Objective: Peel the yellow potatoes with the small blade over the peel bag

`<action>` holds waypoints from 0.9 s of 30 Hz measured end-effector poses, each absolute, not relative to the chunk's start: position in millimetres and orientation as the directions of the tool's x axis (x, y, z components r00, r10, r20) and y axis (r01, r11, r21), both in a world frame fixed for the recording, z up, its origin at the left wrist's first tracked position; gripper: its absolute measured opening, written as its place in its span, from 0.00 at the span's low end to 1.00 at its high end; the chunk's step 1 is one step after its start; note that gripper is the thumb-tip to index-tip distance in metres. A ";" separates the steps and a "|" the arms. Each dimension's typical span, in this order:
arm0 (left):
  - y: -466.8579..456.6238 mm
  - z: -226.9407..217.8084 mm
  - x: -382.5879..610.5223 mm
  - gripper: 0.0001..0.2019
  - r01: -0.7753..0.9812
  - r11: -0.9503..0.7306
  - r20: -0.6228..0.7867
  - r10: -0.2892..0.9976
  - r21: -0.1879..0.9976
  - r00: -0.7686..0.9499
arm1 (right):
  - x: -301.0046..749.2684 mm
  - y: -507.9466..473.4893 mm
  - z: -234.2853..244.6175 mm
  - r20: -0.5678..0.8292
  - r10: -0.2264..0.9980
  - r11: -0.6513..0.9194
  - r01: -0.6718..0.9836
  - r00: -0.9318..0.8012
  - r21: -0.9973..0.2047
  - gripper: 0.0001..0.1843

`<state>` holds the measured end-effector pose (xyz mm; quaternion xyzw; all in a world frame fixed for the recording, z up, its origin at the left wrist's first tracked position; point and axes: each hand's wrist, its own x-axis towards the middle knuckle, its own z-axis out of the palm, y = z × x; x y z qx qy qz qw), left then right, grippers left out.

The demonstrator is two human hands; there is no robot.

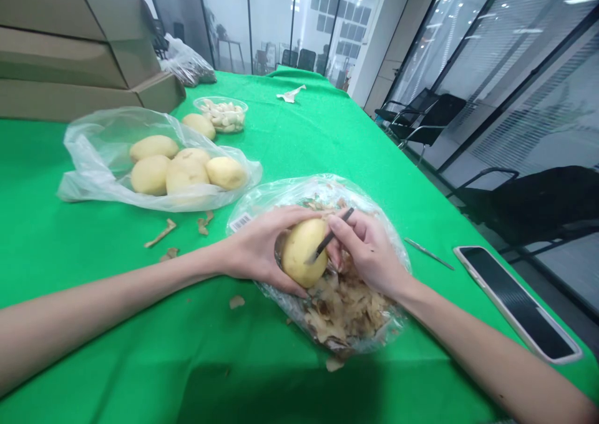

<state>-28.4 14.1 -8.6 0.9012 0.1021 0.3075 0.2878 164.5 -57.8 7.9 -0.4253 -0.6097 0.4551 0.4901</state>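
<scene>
A long table covered with a bright green cloth (299,137) filled most of the view. Glass walls (515,80) stood past it, and black chairs (421,115) sat beside it on the right. Flat cardboard boxes (60,55) were stacked at the left, and a crumpled plastic bag (187,63) lay just past them.

A clear plastic bag (84,174) lay open on the cloth, holding four pale yellow potatoes (187,169). One more potato (199,125) sat just past it, beside a clear plastic bowl (221,104) of small pale pieces. A black phone (517,305) lay near the right edge of the table, and a thin metal stick (429,253) lay between it and a second clear plastic bag (374,255), which was full of brown peels (341,308).

Above that peel bag, the left hand (262,249) held a yellow potato (303,252), its fingers curled around the side and partly open. The right hand (369,249) was on the other side of the potato, its fingers bent and pinching a thin dark tool (330,236). The tip of the tool touched the potato. Small bits of peel (161,232) lay on the green cloth.
</scene>
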 end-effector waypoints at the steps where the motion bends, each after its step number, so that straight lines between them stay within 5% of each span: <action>1: 14.1 -8.7 -28.4 0.47 0.007 -0.812 0.493 0.363 0.584 0.791 | 164.3 -58.0 8.6 0.209 0.964 0.223 0.074 -0.164 -0.972 0.24; 14: 13.5 -5.6 -27.2 0.46 0.025 -0.768 0.455 0.405 0.641 0.793 | 164.8 -57.7 7.9 0.198 0.962 0.217 0.087 -0.187 -0.972 0.23; 21: 13.5 -5.4 -28.1 0.47 0.057 -0.760 0.431 0.427 0.648 0.795 | 170.0 -51.1 -2.3 0.166 0.981 0.159 -0.072 -0.102 -0.985 0.18; 27: 13.4 -4.6 -27.0 0.46 0.029 -0.756 0.446 0.417 0.654 0.792 | 168.1 -56.9 3.8 0.195 0.967 0.203 0.034 -0.163 -0.979 0.20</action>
